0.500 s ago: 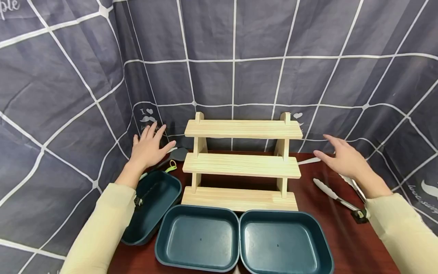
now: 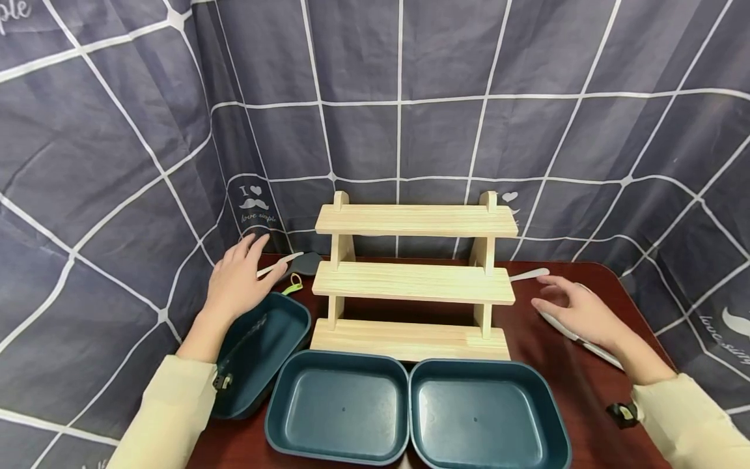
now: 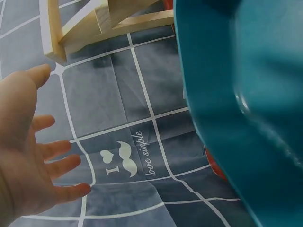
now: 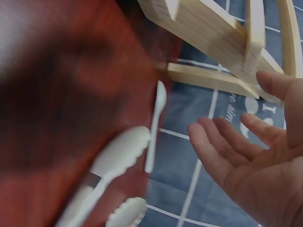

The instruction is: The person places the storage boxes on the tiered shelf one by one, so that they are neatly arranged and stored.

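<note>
My left hand [image 2: 236,279] hovers with fingers spread above the far end of a dark teal tray [image 2: 266,355] standing at an angle on the left. Past its fingertips lie a dark utensil head [image 2: 307,263], a thin pale utensil [image 2: 293,256] and a green piece with a loop [image 2: 292,288]. On the other side, my right hand [image 2: 586,316] hangs loosely curled over tongs with pale scalloped tips [image 4: 124,152], partly covering them in the head view. Beside the tongs lies a slim white utensil [image 4: 156,120]. Both hands hold nothing.
A three-tier wooden stand [image 2: 413,283] occupies the middle of the dark red table [image 2: 592,426]. Two teal trays [image 2: 342,410], [image 2: 477,417] sit side by side before it. A grey checked cloth [image 2: 439,143] hangs behind and along both sides.
Both hands have come down and nearer to me; the left also shifted slightly left. The right hand's fingers are more bent and now overlap the tongs. The stand and trays have stayed put.
</note>
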`<control>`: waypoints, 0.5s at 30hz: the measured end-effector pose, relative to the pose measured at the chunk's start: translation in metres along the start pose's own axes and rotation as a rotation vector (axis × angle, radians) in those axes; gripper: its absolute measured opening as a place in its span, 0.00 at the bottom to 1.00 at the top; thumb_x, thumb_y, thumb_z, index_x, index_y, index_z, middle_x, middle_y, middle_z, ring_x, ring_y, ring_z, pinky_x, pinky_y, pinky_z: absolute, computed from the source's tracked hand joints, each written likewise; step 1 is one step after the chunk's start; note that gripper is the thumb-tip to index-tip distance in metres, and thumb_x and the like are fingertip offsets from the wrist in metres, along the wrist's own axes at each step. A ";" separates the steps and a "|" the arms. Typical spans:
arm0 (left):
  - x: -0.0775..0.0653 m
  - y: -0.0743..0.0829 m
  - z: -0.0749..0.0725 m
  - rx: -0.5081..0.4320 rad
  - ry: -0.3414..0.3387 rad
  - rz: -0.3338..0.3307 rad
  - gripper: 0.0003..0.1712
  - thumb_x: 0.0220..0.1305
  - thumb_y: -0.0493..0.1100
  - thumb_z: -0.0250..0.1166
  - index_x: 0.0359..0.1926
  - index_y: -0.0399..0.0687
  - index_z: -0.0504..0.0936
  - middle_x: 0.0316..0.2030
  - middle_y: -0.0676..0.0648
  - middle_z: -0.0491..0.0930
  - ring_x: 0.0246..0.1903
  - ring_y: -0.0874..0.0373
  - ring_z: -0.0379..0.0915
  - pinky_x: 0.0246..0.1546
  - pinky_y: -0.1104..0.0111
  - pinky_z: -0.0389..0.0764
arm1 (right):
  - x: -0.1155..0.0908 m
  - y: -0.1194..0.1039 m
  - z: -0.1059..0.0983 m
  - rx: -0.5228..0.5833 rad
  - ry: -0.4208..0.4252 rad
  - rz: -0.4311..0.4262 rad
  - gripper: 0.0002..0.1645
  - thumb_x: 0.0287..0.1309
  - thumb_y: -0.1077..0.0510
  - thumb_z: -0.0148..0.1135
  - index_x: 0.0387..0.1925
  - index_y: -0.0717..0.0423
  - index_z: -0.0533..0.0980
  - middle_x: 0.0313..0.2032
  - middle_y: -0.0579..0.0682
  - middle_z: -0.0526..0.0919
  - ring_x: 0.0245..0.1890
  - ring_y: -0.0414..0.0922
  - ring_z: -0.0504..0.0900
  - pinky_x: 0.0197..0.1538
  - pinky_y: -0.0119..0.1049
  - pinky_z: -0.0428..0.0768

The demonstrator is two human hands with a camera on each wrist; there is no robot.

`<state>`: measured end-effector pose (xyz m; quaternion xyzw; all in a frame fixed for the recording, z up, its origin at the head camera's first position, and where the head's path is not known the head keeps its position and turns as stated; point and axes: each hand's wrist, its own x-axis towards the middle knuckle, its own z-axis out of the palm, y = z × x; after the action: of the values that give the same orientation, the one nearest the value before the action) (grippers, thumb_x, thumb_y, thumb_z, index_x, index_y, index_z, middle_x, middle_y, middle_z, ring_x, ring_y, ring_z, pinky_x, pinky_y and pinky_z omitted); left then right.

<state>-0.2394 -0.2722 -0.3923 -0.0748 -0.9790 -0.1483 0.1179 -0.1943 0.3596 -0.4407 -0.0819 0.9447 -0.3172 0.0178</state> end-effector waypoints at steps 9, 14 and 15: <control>-0.040 -0.004 0.005 -0.019 0.069 -0.001 0.44 0.72 0.66 0.59 0.78 0.46 0.63 0.74 0.33 0.61 0.70 0.30 0.57 0.62 0.30 0.63 | -0.014 0.012 0.032 0.499 -0.225 0.107 0.39 0.74 0.53 0.62 0.75 0.70 0.58 0.61 0.76 0.73 0.55 0.61 0.83 0.48 0.49 0.87; -0.065 -0.007 0.009 -0.027 0.100 -0.021 0.43 0.72 0.64 0.62 0.77 0.46 0.65 0.72 0.33 0.64 0.68 0.30 0.60 0.59 0.30 0.66 | -0.015 0.017 0.045 0.663 -0.326 0.184 0.40 0.76 0.53 0.59 0.76 0.70 0.54 0.66 0.73 0.68 0.55 0.58 0.84 0.51 0.51 0.86; -0.070 -0.008 0.010 -0.029 0.111 -0.024 0.43 0.71 0.63 0.63 0.77 0.46 0.66 0.72 0.33 0.64 0.67 0.30 0.61 0.58 0.30 0.67 | -0.015 0.018 0.047 0.679 -0.342 0.188 0.40 0.76 0.53 0.58 0.76 0.70 0.54 0.66 0.71 0.69 0.54 0.56 0.84 0.51 0.51 0.86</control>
<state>-0.1756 -0.2844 -0.4211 -0.0563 -0.9695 -0.1679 0.1693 -0.1779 0.3483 -0.4889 -0.0361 0.7727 -0.5904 0.2302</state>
